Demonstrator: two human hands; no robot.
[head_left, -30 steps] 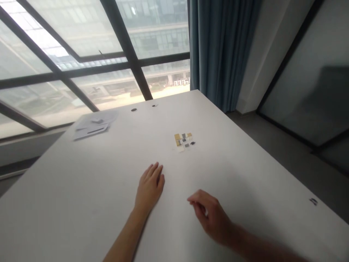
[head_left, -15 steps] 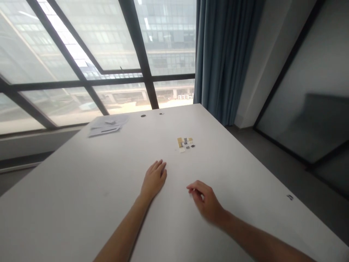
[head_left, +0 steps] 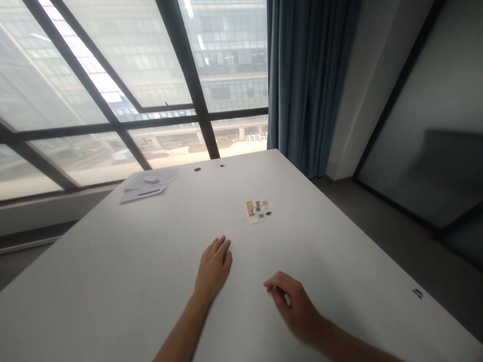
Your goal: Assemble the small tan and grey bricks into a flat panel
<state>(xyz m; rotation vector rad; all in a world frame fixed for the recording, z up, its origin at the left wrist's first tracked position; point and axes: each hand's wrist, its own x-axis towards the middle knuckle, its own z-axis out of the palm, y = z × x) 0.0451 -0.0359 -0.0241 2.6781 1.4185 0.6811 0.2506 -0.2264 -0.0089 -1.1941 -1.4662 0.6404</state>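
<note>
My left hand (head_left: 214, 265) lies flat, palm down, on the white table (head_left: 113, 281), fingers stretched out and close together, holding nothing. My right hand (head_left: 292, 306) hovers just over the table to its right, fingers curled in with thumb and forefinger close together; I cannot make out anything between them. Beyond both hands, a small cluster of tiny tiles (head_left: 257, 211), yellow, grey, black and white, lies on the table, apart from either hand.
A stack of white papers (head_left: 148, 183) lies at the table's far left. Two small dark holes (head_left: 197, 169) sit near the far edge. A small black piece (head_left: 417, 293) lies near the right edge. Window, blue curtain (head_left: 305, 80) and a glass wall stand behind.
The view tilted, so everything sits slightly lower in frame. My right hand drew back a little toward me; my left hand stayed flat in place.
</note>
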